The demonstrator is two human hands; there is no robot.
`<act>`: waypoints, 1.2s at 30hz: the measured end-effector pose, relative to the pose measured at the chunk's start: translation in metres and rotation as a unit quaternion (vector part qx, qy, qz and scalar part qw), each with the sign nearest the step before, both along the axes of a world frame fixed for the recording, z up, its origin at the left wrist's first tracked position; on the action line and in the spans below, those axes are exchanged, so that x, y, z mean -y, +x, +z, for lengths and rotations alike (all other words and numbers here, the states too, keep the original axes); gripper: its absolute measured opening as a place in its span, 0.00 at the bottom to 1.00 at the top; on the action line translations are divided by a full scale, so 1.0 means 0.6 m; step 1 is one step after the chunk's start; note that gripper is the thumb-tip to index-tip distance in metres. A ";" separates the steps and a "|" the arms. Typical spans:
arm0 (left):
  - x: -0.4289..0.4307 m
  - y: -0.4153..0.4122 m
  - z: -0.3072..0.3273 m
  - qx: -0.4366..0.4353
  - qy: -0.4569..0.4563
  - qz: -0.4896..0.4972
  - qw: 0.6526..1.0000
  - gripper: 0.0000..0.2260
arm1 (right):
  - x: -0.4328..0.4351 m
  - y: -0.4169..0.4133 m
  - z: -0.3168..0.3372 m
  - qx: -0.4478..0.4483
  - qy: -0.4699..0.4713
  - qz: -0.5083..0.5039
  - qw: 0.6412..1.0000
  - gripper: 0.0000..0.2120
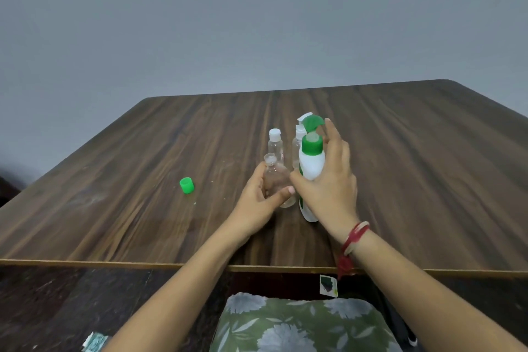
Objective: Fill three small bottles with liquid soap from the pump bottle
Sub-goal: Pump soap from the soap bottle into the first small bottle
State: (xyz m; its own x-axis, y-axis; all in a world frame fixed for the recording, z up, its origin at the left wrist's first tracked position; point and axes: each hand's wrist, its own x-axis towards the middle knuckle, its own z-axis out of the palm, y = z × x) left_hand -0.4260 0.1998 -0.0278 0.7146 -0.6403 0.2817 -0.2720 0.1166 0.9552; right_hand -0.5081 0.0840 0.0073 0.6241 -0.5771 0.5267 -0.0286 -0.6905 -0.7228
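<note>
My left hand [258, 197] grips a small clear bottle [275, 177] standing on the wooden table [114, 180], its neck uncapped. My right hand [331, 180] grips a white soap bottle [311, 168] with a green flip cap, lid open, upright just right of the small bottle; the index finger is raised by the lid. Behind them stand a second small clear bottle [275, 144] with a white cap and a third one [297, 148], mostly hidden, with a white pump-like top.
A loose green cap [187, 185] lies on the table to the left of my hands. The table's near edge [143, 263] runs across below my forearms. A leaf-patterned cushion [300, 323] sits under the table edge.
</note>
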 end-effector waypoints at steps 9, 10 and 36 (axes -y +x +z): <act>-0.002 0.008 0.008 -0.009 0.022 -0.030 0.999 0.13 | 0.066 -0.031 0.039 -0.159 0.221 0.293 0.916 0.38; -0.001 0.008 0.009 -0.011 0.020 -0.033 0.999 0.15 | 0.078 -0.032 0.043 -0.172 0.228 0.309 0.907 0.38; 0.005 0.023 0.028 0.021 -0.002 -0.037 0.999 0.19 | 0.054 -0.049 0.030 0.049 -0.016 0.056 0.997 0.46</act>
